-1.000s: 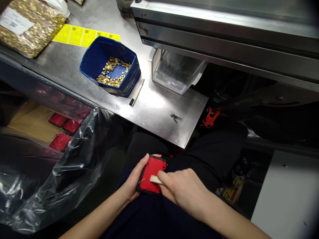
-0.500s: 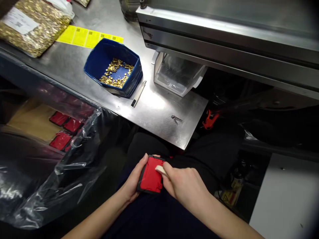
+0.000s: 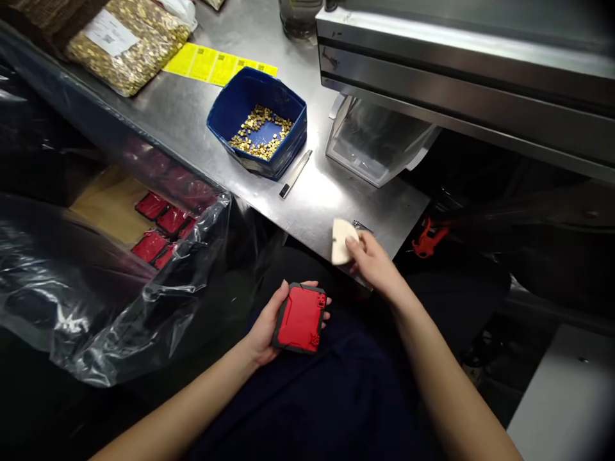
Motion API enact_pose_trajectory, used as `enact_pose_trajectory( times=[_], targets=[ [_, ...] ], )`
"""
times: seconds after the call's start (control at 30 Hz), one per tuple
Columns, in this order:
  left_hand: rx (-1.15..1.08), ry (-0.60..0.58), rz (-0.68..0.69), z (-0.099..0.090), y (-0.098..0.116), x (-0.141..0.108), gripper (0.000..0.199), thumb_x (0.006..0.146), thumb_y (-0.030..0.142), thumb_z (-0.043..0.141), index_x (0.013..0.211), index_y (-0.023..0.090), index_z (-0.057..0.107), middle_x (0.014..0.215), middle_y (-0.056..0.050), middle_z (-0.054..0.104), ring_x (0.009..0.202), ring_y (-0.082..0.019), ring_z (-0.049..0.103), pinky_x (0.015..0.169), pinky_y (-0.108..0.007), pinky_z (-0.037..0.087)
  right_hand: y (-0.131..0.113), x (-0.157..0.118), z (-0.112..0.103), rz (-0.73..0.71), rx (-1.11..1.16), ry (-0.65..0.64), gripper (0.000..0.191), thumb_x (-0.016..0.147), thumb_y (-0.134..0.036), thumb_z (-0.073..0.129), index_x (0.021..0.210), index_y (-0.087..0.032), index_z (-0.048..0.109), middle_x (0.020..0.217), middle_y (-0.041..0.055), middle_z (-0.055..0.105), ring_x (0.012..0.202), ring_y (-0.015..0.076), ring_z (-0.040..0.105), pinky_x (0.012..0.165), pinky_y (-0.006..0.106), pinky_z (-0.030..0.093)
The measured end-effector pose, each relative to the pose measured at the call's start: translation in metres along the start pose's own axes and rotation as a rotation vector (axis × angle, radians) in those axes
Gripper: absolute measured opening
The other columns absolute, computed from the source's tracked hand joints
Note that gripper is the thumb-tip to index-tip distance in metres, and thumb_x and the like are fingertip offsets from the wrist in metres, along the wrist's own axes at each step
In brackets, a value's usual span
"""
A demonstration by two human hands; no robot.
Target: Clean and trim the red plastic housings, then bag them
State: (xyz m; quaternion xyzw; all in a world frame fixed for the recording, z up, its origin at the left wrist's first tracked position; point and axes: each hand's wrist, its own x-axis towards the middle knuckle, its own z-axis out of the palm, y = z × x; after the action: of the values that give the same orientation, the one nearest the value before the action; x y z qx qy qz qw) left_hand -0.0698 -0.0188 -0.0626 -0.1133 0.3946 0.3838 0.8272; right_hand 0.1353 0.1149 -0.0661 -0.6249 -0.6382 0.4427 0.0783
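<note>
My left hand [image 3: 266, 326] is wrapped round a red and black plastic case [image 3: 302, 318], its red face turned up, above my lap. Between thumb and fingers my right hand [image 3: 372, 259] pinches a cream half-round pad [image 3: 342, 241], held over the front edge of the metal table [image 3: 307, 214]. Small nippers [image 3: 361, 225] lie on the table just behind that hand, partly hidden by it. A white utility knife [image 3: 295, 175] rests beside a blue bin [image 3: 292, 150] holding many small brass pieces [image 3: 262, 150].
A bag of brass parts [image 3: 129, 51] and yellow labels [image 3: 211, 65] lie at the back left. A clear bin [image 3: 379, 144] sits under a metal frame [image 3: 456, 83]. On the left, a plastic-lined box [image 3: 192, 266] contains several red cases [image 3: 151, 246]. An orange clamp [image 3: 427, 238] is at right.
My right hand has lifted the pad off the red case and carried it forward to the table's edge. The left hand still holds the case. The view has shifted left.
</note>
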Motion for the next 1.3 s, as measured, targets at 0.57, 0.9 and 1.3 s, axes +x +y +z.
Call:
enact_pose_trajectory(
  times=[0.57, 0.9, 1.3],
  targets=[
    [0.087, -0.037, 0.211, -0.012, 0.016, 0.01, 0.066, 0.098, 0.056, 0.055, 0.147, 0.013, 0.049, 0.133, -0.022, 0.067, 0.111, -0.035, 0.071, 0.1, -0.045, 0.053, 0.208, 0.04, -0.145, -0.247, -1.167, -0.121, 0.062, 0.096, -0.006, 0.035, 0.157, -0.018, 0.036, 0.134, 0.0165, 0.058, 0.108, 0.0278, 0.057, 0.072, 0.035, 0.046],
    [0.13, 0.195, 0.321, -0.031, 0.02, -0.009, 0.066, 0.098, 0.058, 0.054, 0.148, 0.015, 0.05, 0.133, -0.02, 0.068, 0.11, -0.031, 0.071, 0.093, -0.041, 0.058, 0.229, 0.054, -0.15, -0.432, -1.16, -0.136, 0.051, 0.1, -0.013, 0.037, 0.15, -0.01, 0.049, 0.135, 0.0238, 0.058, 0.113, 0.0319, 0.054, 0.082, 0.043, 0.04],
    [0.503, 0.212, 0.39, -0.024, 0.008, -0.002, 0.063, 0.096, 0.054, 0.062, 0.148, 0.021, 0.051, 0.136, -0.015, 0.066, 0.112, -0.028, 0.066, 0.086, -0.034, 0.06, 0.007, -0.047, -0.057, -0.331, -0.803, -0.754, 0.015, 0.075, -0.024, 0.06, 0.084, -0.017, 0.07, 0.082, 0.0103, 0.073, 0.077, 0.0272, 0.071, 0.07, 0.035, 0.051]
  ],
)
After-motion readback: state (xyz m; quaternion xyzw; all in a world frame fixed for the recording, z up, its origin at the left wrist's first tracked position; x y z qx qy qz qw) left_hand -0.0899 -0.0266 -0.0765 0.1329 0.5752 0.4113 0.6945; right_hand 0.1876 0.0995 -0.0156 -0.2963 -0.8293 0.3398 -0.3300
